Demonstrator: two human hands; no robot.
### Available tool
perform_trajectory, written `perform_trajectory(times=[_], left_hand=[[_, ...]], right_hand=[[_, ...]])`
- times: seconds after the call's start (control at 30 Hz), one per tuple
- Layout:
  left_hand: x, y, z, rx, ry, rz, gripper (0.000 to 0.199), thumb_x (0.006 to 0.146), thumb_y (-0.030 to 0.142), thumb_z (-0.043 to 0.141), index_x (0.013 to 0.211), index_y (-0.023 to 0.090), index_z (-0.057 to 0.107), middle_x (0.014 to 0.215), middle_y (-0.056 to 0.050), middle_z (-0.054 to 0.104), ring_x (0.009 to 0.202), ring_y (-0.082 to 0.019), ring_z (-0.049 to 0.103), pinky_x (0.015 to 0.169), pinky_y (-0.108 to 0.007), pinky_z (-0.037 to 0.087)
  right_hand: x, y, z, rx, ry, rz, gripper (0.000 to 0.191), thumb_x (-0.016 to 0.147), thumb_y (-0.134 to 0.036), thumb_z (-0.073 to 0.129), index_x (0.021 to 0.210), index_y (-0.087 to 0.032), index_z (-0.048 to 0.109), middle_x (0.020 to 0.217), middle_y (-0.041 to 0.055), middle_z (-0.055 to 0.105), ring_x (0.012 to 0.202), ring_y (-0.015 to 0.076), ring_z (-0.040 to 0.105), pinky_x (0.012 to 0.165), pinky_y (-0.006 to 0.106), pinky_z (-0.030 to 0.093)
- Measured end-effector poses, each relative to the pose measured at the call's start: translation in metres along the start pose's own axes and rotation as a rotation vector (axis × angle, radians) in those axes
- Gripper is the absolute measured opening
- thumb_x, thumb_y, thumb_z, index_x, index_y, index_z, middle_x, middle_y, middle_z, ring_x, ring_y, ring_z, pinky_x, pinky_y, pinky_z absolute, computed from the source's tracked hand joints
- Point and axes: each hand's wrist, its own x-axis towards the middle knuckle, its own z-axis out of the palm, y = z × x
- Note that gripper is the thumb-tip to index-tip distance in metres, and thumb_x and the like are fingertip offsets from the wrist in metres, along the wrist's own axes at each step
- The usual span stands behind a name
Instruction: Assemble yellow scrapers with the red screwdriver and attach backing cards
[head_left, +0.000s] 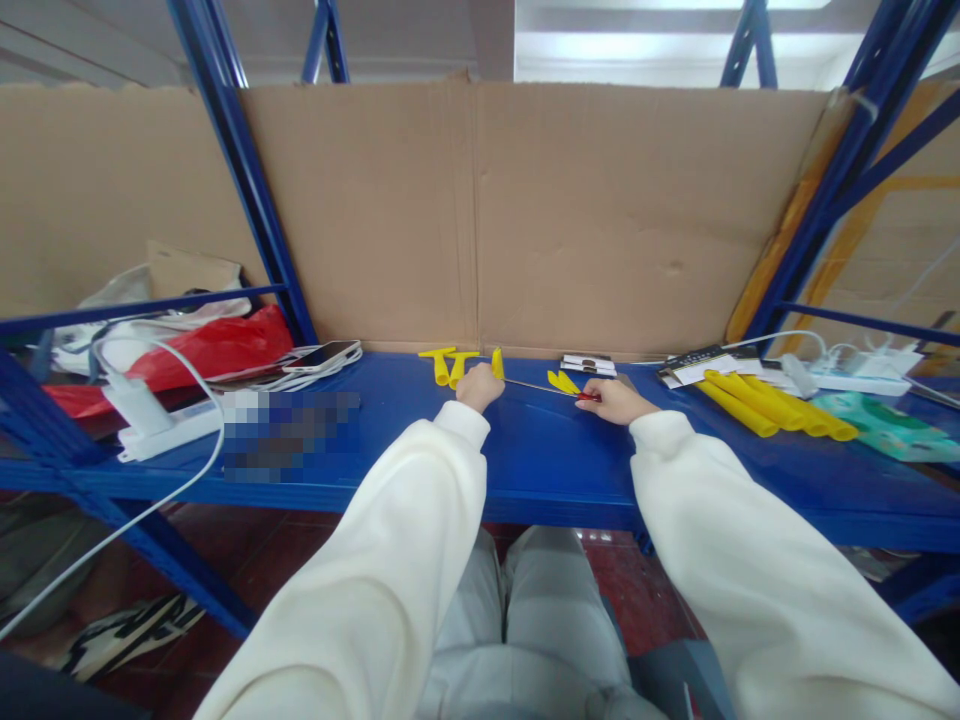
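Note:
My left hand (480,387) is closed round a yellow piece (498,363) whose top end sticks up beyond the fingers. My right hand (611,400) grips the red handle (588,397) of a thin metal rod (536,385). The rod reaches leftward to the yellow piece at my left hand; its far tip cannot be made out. Two yellow T-shaped pieces (440,368) lie just left of my left hand. Small yellow pieces (562,382) rest on the blue table (555,455) beside the red handle.
Yellow tubes (776,403), a green packet (889,428) and a power strip (847,376) lie at the right. A phone (324,357), red bag (217,345) and white cable are at the left. Cardboard (600,220) stands behind, between blue posts.

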Motion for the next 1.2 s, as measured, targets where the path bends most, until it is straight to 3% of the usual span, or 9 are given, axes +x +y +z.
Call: perform_trajectory(times=[0.3, 0.53, 0.8, 0.97, 1.2], left_hand=[[0.000, -0.008, 0.002, 0.072, 0.035, 0.033, 0.044, 0.086, 0.019, 0.052, 0.127, 0.014, 0.064, 0.126, -0.016, 0.067, 0.119, -0.030, 0.062, 0.095, -0.037, 0.049], [-0.001, -0.008, 0.011, 0.117, -0.033, 0.134, 0.046, 0.082, 0.020, 0.059, 0.128, 0.024, 0.065, 0.128, -0.009, 0.067, 0.121, -0.027, 0.061, 0.098, -0.032, 0.048], [-0.008, -0.005, 0.010, 0.102, -0.069, 0.229, 0.051, 0.084, 0.016, 0.057, 0.133, 0.027, 0.064, 0.127, -0.008, 0.069, 0.119, -0.028, 0.063, 0.100, -0.035, 0.048], [-0.012, -0.006, 0.013, 0.094, -0.057, 0.318, 0.056, 0.083, 0.011, 0.059, 0.136, 0.030, 0.061, 0.128, -0.005, 0.068, 0.121, -0.025, 0.062, 0.102, -0.029, 0.046], [-0.016, -0.004, 0.011, 0.090, -0.064, 0.327, 0.054, 0.086, 0.012, 0.057, 0.136, 0.029, 0.061, 0.131, -0.004, 0.067, 0.125, -0.024, 0.059, 0.106, -0.030, 0.043]], right_hand=[[0.001, 0.021, -0.004, -0.005, 0.020, 0.079, 0.010, 0.079, -0.030, 0.070, 0.077, -0.022, 0.064, 0.076, 0.0033, 0.069, 0.074, 0.0178, 0.063, 0.065, 0.026, 0.046], [0.005, 0.042, 0.001, 0.013, -0.001, 0.150, 0.009, 0.075, -0.025, 0.073, 0.081, -0.021, 0.068, 0.077, 0.0021, 0.068, 0.072, 0.0162, 0.064, 0.065, 0.025, 0.047], [0.004, 0.067, 0.001, -0.025, -0.020, 0.221, 0.012, 0.071, -0.017, 0.073, 0.081, -0.022, 0.068, 0.079, 0.0014, 0.071, 0.073, 0.0162, 0.066, 0.065, 0.025, 0.049], [0.002, 0.067, -0.006, 0.017, -0.040, 0.222, 0.007, 0.073, -0.020, 0.072, 0.080, -0.022, 0.069, 0.079, 0.0027, 0.072, 0.075, 0.0178, 0.067, 0.065, 0.026, 0.050], [0.004, 0.060, -0.007, 0.036, 0.093, 0.196, 0.019, 0.084, -0.021, 0.059, 0.094, -0.021, 0.075, 0.097, 0.0082, 0.076, 0.090, 0.0213, 0.070, 0.079, 0.028, 0.052]])
